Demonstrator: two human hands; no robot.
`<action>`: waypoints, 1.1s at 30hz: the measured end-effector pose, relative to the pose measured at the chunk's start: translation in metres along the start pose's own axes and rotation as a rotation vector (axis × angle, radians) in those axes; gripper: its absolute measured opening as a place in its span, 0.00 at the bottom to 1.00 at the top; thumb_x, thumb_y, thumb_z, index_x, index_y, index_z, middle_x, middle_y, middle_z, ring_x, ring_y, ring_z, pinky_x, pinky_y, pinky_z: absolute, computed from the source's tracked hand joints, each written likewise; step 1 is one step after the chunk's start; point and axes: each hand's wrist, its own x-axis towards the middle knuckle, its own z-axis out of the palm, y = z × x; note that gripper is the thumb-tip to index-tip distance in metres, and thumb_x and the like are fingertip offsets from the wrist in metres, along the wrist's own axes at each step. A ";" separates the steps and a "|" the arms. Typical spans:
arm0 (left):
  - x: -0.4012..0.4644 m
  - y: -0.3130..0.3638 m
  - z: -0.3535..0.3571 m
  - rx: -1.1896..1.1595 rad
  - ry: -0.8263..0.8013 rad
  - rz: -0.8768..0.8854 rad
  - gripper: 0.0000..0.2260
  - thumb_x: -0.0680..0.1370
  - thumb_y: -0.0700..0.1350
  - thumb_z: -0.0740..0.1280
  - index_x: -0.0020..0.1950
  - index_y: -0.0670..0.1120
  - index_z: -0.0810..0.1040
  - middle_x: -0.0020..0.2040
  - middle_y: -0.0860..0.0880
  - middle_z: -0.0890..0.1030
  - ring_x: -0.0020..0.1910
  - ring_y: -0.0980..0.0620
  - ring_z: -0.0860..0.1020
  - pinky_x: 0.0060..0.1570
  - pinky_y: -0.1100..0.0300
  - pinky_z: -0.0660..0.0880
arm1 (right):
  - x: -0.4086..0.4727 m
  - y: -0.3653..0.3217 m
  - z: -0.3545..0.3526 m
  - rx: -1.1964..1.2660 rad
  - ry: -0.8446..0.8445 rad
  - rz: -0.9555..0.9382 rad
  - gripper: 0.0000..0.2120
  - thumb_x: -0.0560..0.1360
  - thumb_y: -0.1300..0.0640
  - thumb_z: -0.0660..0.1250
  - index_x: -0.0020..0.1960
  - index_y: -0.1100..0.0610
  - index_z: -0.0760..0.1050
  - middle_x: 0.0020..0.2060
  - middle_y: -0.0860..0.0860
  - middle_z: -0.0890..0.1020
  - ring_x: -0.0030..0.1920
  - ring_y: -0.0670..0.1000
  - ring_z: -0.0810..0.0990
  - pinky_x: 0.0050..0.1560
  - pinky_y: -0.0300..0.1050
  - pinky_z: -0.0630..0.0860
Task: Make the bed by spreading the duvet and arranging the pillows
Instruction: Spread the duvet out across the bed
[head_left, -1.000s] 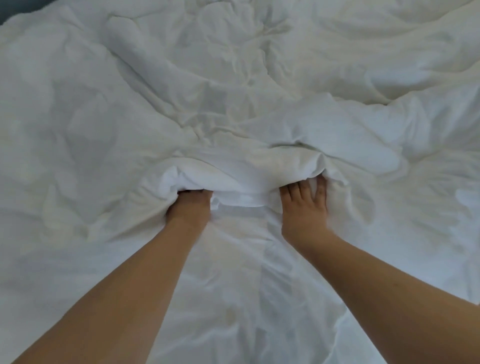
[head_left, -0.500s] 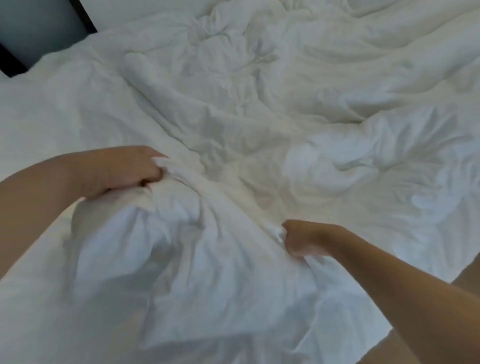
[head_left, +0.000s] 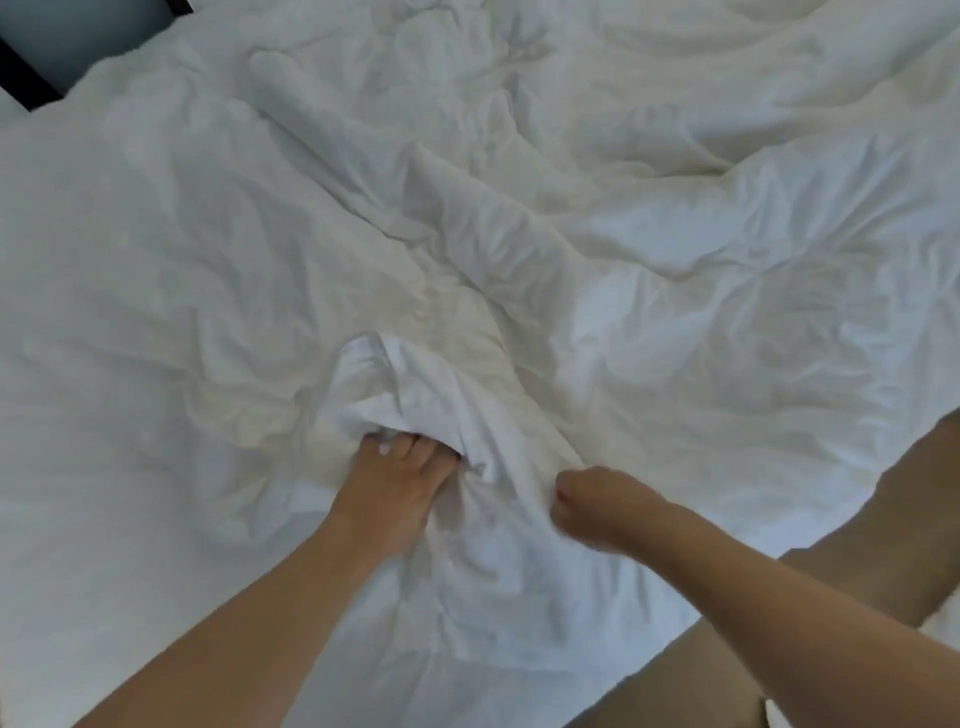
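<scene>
White bedding fills almost everything ahead of me, with only a sliver of grey wall (head_left: 88, 41) and a dark frame bar (head_left: 26, 78) showing at the far left corner. Where the duvet (head_left: 571, 260) ends I cannot make out — it runs off the left, far and right edges of what I see, and white on white hides any line between it and whatever lies beneath. No pillow can be told apart in the folds. My own bare leg (head_left: 857, 519) cuts across the near right, covering the near corner of the fabric there.

My left hand (head_left: 395, 483) sits near the middle, its fingers curled into a raised bunch of the duvet, fingertips buried under the fold so I see only knuckles and a nail or two. My right hand (head_left: 597, 504) is just to the right of it, balled into a fist against the cloth; it looks to be pinching fabric, though the blur and the angle hide the fingers, so I cannot tell for sure. A short ridge of fabric stands between the two hands.

The duvet itself is plain white, soft and heavily creased — long wrinkles fan out from the gathered bunch toward the far side, and puffy rumples crowd the far middle.
</scene>
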 end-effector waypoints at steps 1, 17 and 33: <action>0.006 -0.002 0.000 0.024 0.022 -0.071 0.30 0.62 0.49 0.76 0.61 0.45 0.70 0.58 0.42 0.74 0.53 0.40 0.71 0.44 0.44 0.73 | -0.001 -0.006 0.009 0.070 -0.052 0.024 0.21 0.76 0.44 0.55 0.61 0.58 0.70 0.59 0.57 0.77 0.57 0.58 0.77 0.48 0.46 0.68; -0.023 -0.092 -0.007 -0.413 -0.493 -0.129 0.06 0.71 0.42 0.66 0.46 0.46 0.80 0.45 0.48 0.81 0.47 0.45 0.80 0.41 0.58 0.75 | 0.003 -0.178 0.056 -0.369 -0.289 -0.217 0.14 0.78 0.59 0.62 0.63 0.60 0.76 0.62 0.57 0.76 0.63 0.59 0.74 0.61 0.51 0.71; -0.130 -0.230 0.039 -0.803 0.092 -1.429 0.25 0.73 0.47 0.67 0.68 0.42 0.65 0.65 0.37 0.69 0.63 0.35 0.69 0.58 0.44 0.71 | -0.020 -0.323 0.147 0.366 -0.354 -0.044 0.43 0.67 0.34 0.66 0.73 0.55 0.57 0.66 0.54 0.72 0.65 0.57 0.72 0.62 0.49 0.68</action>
